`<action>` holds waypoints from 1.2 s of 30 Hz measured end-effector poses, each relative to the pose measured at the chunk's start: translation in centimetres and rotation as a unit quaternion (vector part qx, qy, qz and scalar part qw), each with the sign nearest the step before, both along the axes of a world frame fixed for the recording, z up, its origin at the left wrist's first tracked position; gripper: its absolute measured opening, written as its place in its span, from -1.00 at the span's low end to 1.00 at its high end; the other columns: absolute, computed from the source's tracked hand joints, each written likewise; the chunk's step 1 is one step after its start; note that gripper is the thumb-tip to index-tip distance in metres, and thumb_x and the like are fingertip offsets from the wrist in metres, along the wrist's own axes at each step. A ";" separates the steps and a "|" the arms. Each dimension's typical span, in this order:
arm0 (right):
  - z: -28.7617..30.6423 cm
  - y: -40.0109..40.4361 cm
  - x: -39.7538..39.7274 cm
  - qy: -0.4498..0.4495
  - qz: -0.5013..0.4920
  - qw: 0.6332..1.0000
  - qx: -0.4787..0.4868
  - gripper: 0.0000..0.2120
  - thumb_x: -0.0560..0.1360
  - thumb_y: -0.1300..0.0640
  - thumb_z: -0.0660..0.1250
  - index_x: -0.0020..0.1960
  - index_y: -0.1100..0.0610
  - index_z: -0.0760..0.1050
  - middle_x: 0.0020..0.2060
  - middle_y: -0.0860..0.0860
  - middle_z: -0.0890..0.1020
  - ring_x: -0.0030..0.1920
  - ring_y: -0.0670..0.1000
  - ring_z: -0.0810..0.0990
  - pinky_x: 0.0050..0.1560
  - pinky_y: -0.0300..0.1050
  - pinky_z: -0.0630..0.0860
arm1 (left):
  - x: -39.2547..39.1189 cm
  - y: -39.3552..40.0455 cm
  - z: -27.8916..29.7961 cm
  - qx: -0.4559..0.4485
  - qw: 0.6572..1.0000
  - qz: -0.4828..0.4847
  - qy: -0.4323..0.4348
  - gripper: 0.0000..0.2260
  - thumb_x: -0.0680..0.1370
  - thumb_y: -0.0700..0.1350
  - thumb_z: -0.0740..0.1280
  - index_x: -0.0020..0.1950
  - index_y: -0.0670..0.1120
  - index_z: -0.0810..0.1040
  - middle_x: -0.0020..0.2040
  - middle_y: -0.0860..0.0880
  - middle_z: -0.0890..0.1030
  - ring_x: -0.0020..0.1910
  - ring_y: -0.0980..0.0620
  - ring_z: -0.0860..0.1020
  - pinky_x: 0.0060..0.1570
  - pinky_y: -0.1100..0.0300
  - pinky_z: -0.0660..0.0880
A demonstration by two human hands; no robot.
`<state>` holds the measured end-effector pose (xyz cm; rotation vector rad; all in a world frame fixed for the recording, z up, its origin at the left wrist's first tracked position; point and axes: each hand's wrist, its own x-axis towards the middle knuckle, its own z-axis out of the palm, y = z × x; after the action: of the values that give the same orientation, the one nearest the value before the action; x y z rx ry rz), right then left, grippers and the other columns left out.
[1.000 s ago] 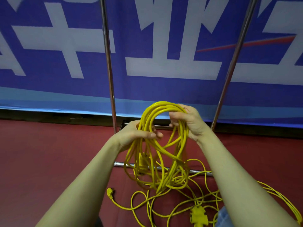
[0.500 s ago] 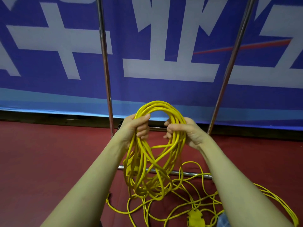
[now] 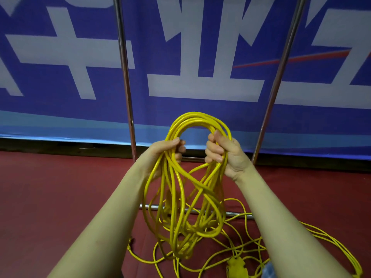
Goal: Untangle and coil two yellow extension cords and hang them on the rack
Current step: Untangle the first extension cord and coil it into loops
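1. Hands had spread wider since the earlier frame; coiled cord raised slightly.
2. Left hand and right hand, fingers curled, gripped the coil's top.
3. Second cord lay loose on the red floor.
4. Two rack uprights stood before a blue banner.

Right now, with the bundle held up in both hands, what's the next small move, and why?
Probably keep the left hand gripping and use the right hand to tease out the strand crossing the coil: the hanging loops are uneven and crossed, and loose cord trails on the red floor.
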<state>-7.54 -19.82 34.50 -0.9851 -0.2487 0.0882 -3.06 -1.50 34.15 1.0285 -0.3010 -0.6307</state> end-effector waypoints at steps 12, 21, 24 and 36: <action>1.2 -1.5 -0.2 0.014 -0.176 0.975 -0.138 -0.80 0.53 0.17 0.28 -0.25 0.15 0.37 -0.57 -0.04 0.32 -0.62 -0.10 0.27 -0.55 -0.24 0.29 | -0.4 -0.6 -1.2 -0.038 0.998 -0.042 -0.038 -0.92 0.36 -0.22 0.38 -0.20 -0.17 0.51 -0.53 -0.01 0.33 -0.56 0.05 0.41 -0.30 0.06 0.60; -1.4 -2.4 0.2 0.014 -0.243 0.909 -0.338 -0.85 0.47 0.27 0.39 -0.25 0.23 0.48 -0.61 -0.04 0.34 -0.61 -0.06 0.27 -0.57 -0.25 0.24 | 0.7 1.9 -1.4 0.126 0.987 0.088 -0.042 -0.94 0.41 -0.41 0.32 -0.16 -0.31 0.50 -0.52 -0.04 0.35 -0.63 0.10 0.31 -0.52 0.24 0.41; -1.7 -2.4 0.2 0.041 -0.226 0.915 -0.331 -0.81 0.46 0.28 0.40 -0.28 0.22 0.45 -0.61 -0.04 0.34 -0.60 -0.06 0.27 -0.57 -0.24 0.25 | 0.9 2.3 -2.1 0.176 0.975 0.126 -0.052 -0.83 0.49 -0.34 0.35 -0.31 -0.25 0.49 -0.51 -0.09 0.42 -0.60 0.06 0.43 -0.50 0.25 0.44; -1.2 -2.7 -0.1 0.104 -0.290 0.937 -0.165 -0.92 0.50 0.29 0.33 -0.17 0.23 0.52 -0.60 -0.05 0.32 -0.62 -0.10 0.26 -0.55 -0.27 0.21 | -0.2 2.5 -2.5 0.126 0.987 -0.060 -0.079 -0.83 0.33 -0.31 0.37 -0.10 -0.25 0.55 -0.14 -0.22 0.68 -0.46 0.08 0.53 -0.37 0.26 0.52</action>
<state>-7.64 -22.56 33.32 -1.3383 0.2662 -0.3151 -3.29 1.00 31.63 1.3141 -0.4327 -0.7097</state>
